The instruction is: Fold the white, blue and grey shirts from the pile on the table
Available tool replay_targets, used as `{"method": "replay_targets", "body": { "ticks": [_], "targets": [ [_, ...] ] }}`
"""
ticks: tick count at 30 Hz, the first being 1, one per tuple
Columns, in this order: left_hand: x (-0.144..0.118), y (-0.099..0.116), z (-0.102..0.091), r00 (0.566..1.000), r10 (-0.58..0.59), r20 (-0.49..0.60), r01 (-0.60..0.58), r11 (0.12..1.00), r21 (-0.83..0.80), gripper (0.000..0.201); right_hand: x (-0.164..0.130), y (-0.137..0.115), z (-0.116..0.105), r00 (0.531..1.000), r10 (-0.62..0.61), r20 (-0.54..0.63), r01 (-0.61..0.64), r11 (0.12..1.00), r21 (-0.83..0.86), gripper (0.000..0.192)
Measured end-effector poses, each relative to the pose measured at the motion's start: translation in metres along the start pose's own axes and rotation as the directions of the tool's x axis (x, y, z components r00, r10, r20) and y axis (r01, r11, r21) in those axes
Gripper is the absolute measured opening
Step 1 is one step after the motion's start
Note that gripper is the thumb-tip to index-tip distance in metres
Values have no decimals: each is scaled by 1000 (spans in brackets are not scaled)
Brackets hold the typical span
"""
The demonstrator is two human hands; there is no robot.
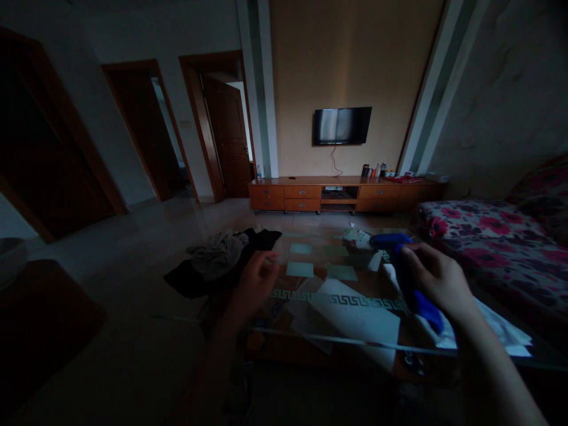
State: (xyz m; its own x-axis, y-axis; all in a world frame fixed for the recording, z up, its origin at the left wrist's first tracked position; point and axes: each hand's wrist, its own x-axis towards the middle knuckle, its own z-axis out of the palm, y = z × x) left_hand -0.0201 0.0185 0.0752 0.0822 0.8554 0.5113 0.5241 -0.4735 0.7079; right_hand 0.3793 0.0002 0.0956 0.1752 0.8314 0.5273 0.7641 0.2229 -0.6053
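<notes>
My right hand (437,278) grips a blue tool shaped like a glue gun (402,260), held over the right part of a glass-topped coffee table (337,340). Its blue handle end sticks out below my palm. My left hand (257,278) hovers over the table's left part with fingers loosely curled, and I cannot see anything in it. White sheets of paper (355,316) lie on the glass between my hands. The room is dim and small details are hard to make out.
A heap of dark and grey clothes (222,257) lies at the table's far left. A flowered sofa (492,236) stands on the right. Across the tiled floor are a long wooden TV cabinet (341,195), a wall-mounted TV (342,125) and open doors (228,139).
</notes>
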Motion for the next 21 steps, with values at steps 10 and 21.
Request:
{"method": "replay_targets", "body": {
  "ticks": [10,21],
  "targets": [
    [-36,60,50,676,82,733,4,993,-115,28,-40,-91,0,714,-274,645,21,928,372,34],
    [20,-18,-6,819,-268,-508,26,901,-434,43,-17,-56,11,934,-124,335,-3,935,354,46]
  ]
}}
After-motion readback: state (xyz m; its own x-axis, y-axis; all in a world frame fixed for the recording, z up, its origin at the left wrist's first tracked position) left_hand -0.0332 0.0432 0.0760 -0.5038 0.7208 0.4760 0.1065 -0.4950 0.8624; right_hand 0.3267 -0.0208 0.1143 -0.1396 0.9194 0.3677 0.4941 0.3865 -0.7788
